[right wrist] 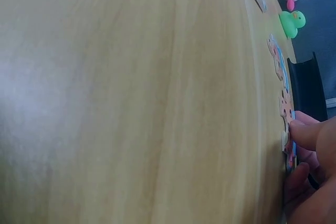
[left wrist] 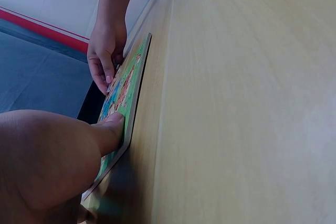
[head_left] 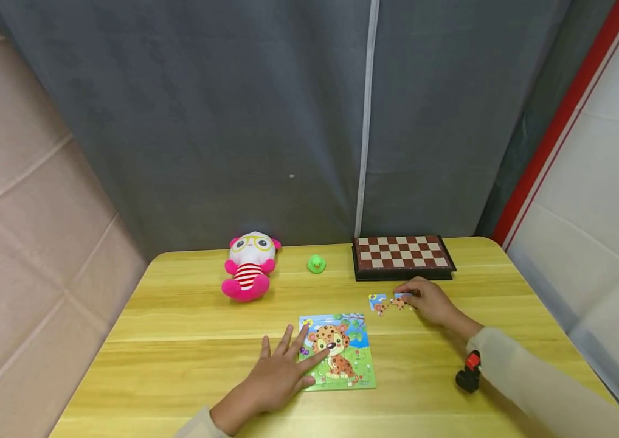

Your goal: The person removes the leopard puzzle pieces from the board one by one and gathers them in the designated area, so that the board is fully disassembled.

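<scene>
Left hand [head_left: 276, 376], fingers spread, overlaps the left edge of a square leopard-picture puzzle [head_left: 350, 356]; across open yellow wood-grained bench [head_left: 402, 353], right hand [head_left: 427, 299] touches blue-orange jigsaw pieces [head_left: 377, 300], grip unclear.

Cloth hangings [head_left: 205, 134] around a table [head_left: 162, 340] suggest a booth

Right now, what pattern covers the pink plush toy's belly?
Its belly has red and white stripes; head view best.

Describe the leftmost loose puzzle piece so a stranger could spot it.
On the table, find the checkered board at the back right. In front of it, just left of the right hand, lies the piece. Unlike its neighbour, which the hand touches, it lies untouched, with yellow in one corner.
</scene>
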`<state>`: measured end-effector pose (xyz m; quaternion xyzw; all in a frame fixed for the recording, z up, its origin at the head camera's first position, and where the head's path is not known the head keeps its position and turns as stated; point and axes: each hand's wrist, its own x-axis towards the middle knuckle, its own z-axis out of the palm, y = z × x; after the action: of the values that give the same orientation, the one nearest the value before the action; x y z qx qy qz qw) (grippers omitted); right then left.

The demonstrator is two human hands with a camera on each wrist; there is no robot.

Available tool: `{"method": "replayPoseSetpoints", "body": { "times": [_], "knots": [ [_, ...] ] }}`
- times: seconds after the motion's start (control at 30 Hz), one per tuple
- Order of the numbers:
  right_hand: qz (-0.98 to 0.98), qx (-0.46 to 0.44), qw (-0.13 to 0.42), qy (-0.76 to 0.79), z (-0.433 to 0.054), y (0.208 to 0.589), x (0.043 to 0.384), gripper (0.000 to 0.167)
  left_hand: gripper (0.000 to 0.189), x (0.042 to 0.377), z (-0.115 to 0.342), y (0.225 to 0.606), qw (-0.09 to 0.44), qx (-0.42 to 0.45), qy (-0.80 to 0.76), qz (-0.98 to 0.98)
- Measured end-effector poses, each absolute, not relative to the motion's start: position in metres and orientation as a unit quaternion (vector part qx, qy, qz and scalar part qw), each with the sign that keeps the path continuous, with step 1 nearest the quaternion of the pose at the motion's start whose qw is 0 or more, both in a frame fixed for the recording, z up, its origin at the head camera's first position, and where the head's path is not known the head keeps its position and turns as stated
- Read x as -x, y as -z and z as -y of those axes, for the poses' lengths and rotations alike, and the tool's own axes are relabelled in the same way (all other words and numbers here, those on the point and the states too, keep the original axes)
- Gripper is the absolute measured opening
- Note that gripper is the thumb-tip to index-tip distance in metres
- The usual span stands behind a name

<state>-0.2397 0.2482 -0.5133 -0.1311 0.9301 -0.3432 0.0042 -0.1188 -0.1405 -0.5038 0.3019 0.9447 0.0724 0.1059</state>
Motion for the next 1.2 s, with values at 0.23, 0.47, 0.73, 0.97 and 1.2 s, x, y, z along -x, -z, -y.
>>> {"method": "replayPoseSetpoints", "body": {
  "times": [0.23,0.47,0.73,0.97,1.2],
  "knots": [
    [-0.929,0.130,-0.005,0.348,-0.2470,0.5139,0.2375,0.019,0.056,0.1182,0.1408,0.5043,0.104,-0.303,-0.072,-0.945],
    [-0.929,0.130,-0.019,0.346,-0.2451,0.5135,0.2354,0.018,0.055,0.1186,0.1407,0.5047,0.109,-0.300,-0.073,-0.945],
    [-0.929,0.131,-0.024,0.344,-0.2449,0.5137,0.2353,0.018,0.056,0.1189,0.1407,0.5035,0.111,-0.301,-0.071,-0.945],
    [-0.929,0.130,-0.020,0.347,-0.2463,0.5145,0.2371,0.019,0.056,0.1194,0.1410,0.5031,0.108,-0.302,-0.071,-0.945],
    [-0.923,0.134,-0.017,0.360,-0.2473,0.5101,0.2356,0.019,0.056,0.1192,0.1414,0.5042,0.109,-0.302,-0.070,-0.944]
  ]
}}
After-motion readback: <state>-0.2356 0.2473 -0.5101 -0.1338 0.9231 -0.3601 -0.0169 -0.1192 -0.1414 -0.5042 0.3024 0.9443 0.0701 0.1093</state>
